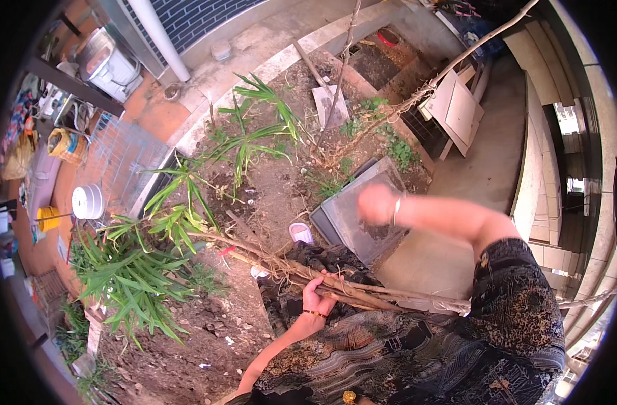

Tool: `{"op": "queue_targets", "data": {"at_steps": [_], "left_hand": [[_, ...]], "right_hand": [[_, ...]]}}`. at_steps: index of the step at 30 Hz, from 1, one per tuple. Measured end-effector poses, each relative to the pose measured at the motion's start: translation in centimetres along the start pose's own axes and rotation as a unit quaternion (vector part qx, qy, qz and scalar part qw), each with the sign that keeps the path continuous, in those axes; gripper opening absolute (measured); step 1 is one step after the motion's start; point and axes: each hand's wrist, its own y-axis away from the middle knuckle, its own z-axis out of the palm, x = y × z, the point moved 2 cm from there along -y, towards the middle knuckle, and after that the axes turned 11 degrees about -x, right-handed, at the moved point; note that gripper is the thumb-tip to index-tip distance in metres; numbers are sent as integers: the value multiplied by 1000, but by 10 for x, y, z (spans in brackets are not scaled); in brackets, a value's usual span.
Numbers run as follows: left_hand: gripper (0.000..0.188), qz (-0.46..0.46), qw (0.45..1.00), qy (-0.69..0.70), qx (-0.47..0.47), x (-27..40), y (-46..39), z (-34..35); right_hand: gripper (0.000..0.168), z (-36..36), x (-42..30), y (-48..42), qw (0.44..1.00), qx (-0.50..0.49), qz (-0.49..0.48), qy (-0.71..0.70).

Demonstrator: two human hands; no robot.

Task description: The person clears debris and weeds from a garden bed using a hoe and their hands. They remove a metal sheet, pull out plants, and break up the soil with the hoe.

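Note:
My left hand [318, 298] is closed around a bundle of long dry sticks [288, 268], held slantwise across my lap. Dry vine or twine is tangled about the sticks, and a red tie [227, 251] shows near their far left end. My right hand [376, 203] is blurred, raised apart from the bundle, over stacked grey slabs [359, 197]; whether its fingers hold anything cannot be made out. Leafy green plants [182, 223] stand beside the left end of the sticks.
A shovel blade [331, 106] lies on the soil further off. One upright stick [341, 71] and a long slanting pole [483, 40] stand beyond. Wooden boards [455, 111] lean at the right. A wire mesh panel [128, 147] and a yellow container [48, 218] are at the left.

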Motion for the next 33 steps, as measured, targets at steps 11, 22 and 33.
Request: {"op": "queue_targets", "data": {"at_steps": [11,22,33], "left_hand": [[11,-19,997,-8,68,-8,-12,-4],[12,-12,996,-35,78,1,2,9],[13,-34,998,-21,46,0,0,1]], "right_hand": [[21,-57,221,-45,961,-12,247,121],[18,22,127,31,973,-36,229,6],[26,-48,105,245,956,25,269,-114]]}}
